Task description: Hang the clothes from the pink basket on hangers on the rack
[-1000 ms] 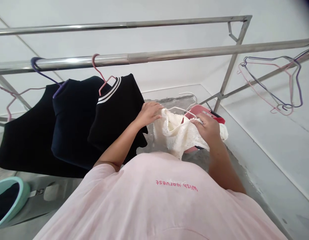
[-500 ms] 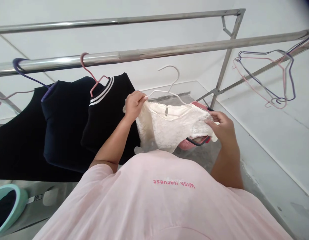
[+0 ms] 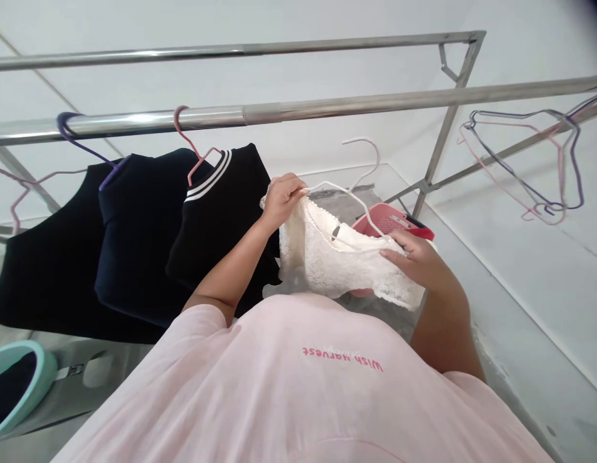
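Cream lace top with a scalloped neckline and small keyhole opening hangs on a white wire hanger, held up just above a pink basket. The left hand's fingers pinch one shoulder edge, and the right hand's fingers grip the opposite side.

Left hand: pinches one shoulder of a cream lace top.
Right hand: holds the top's other side.
Top's neckline: a white wire hanger passes through it, hook up.
Behind: a pink basket.
Left: dark tops hang from a steel rail.
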Demonstrator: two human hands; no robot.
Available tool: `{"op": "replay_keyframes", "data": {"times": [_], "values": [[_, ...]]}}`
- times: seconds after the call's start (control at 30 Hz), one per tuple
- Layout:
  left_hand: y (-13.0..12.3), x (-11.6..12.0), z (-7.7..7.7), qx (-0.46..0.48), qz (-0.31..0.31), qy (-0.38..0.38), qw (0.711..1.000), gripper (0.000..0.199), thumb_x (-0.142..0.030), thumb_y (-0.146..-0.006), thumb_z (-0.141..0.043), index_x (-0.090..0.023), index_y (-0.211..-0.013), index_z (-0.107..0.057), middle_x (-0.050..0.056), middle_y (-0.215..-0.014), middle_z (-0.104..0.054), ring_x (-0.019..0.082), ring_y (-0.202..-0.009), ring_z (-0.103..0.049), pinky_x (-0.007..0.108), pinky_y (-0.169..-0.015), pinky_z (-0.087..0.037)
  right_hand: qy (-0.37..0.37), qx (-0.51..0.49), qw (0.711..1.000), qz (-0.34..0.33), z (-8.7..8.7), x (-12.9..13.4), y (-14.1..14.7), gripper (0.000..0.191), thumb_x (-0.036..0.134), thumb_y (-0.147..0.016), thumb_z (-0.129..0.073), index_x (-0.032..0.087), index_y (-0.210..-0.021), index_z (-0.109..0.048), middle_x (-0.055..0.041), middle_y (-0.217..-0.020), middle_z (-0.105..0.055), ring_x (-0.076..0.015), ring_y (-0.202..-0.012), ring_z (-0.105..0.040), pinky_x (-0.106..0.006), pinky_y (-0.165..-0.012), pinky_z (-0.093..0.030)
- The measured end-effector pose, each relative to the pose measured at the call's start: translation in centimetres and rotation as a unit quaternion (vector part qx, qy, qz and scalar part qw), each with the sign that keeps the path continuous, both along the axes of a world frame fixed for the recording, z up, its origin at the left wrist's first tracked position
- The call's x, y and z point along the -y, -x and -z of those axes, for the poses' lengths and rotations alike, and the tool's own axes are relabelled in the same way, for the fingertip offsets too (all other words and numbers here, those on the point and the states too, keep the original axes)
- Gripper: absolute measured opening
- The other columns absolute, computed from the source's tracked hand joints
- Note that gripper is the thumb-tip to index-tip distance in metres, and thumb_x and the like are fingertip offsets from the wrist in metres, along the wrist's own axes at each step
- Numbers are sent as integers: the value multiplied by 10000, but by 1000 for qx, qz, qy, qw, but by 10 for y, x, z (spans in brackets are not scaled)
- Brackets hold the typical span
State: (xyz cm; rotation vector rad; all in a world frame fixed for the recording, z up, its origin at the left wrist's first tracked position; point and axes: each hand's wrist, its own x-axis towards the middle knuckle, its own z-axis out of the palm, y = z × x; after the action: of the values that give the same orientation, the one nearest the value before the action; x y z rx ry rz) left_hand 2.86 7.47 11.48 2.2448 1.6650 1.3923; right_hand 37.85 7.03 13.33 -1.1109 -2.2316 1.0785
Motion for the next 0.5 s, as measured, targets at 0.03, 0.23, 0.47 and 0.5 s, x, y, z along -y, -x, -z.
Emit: {"op": "replay_keyframes", "data": {"times": [0.03,0.23,0.47,0.5], "values": [[4,-1,2,-1,16,3,1000,525,-616,-992,-423,-185,-834,-677,55,-812,-656,185,-784,-608,331,-804,-436,59,-31,997,-30,-4,4,-1,281,452,-814,-708,196,-914,-649,-55,-908,-673,-223,-835,-635,-320,-721,-503],[52,-4,25,61,79,97,990,559,-584,-858,-668,-209,-1272,-657,116,-1341,-627,283,-1301,-534,408,-1132,-330,365,-229,901,42,-26,35,-14,294,342,-709,-818,235,-923,-648,-16,-758,-631,-161,-621,-599,-259,-564,-469],[62,-12,63,290,116,210,927,461,-340,-816,-713,-166,-1238,-653,117,-1261,-654,239,-1183,-587,378,-1030,-428,372,-305,872,94,-33,47,-18,375,305,-525,-877,253,-829,-663,-30,-773,-654,-185,-611,-602,-269,-524,-450],[56,-14,66,309,117,220,918,355,-311,-810,-712,-154,-1127,-683,96,-1135,-686,216,-1072,-617,355,-974,-448,367,-308,873,92,-33,48,-18,384,320,-511,-880,253,-818,-660,-30,-754,-645,-185,-596,-589,-271,-511,-441]]}}
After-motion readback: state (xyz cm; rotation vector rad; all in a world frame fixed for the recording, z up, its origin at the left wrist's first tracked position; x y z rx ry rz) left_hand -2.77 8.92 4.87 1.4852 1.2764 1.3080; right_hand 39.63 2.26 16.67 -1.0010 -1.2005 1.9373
